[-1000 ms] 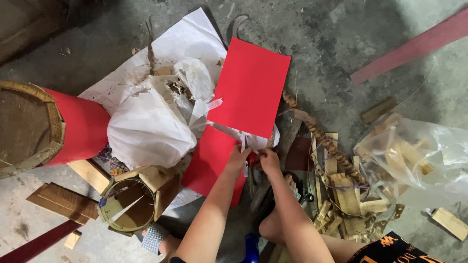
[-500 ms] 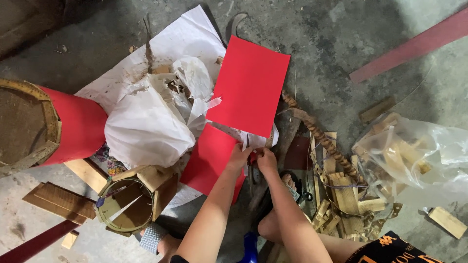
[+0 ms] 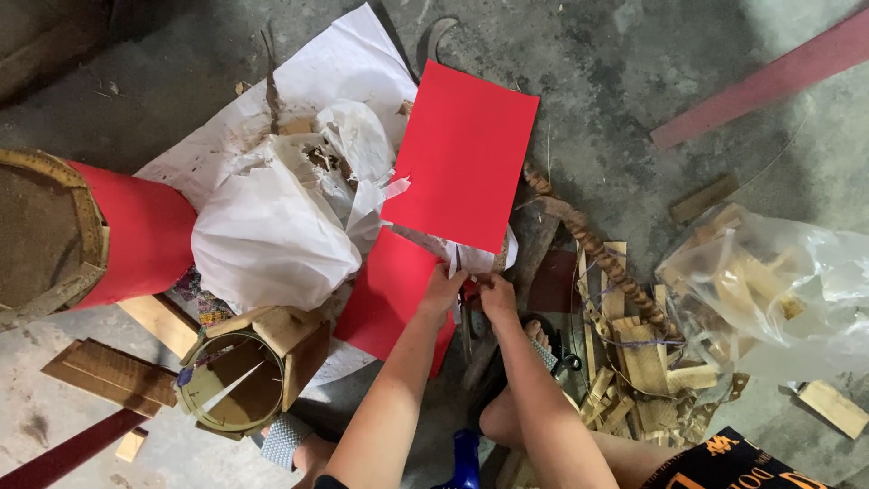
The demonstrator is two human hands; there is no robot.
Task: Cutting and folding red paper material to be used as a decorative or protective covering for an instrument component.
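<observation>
Hands: left (image 3: 441,292), right (image 3: 497,294) pinching red card (image 3: 462,154) bottom edge.

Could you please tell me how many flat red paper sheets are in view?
2: one red sheet raised above both hands, its lower edge by the fingers; a second red sheet flat on the floor beneath. Others may be hidden.

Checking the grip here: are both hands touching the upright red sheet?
Touching. The head view shows the left hand and the right hand pinching the lower edge of the red sheet, fingers overlapping it with no gap.
</observation>
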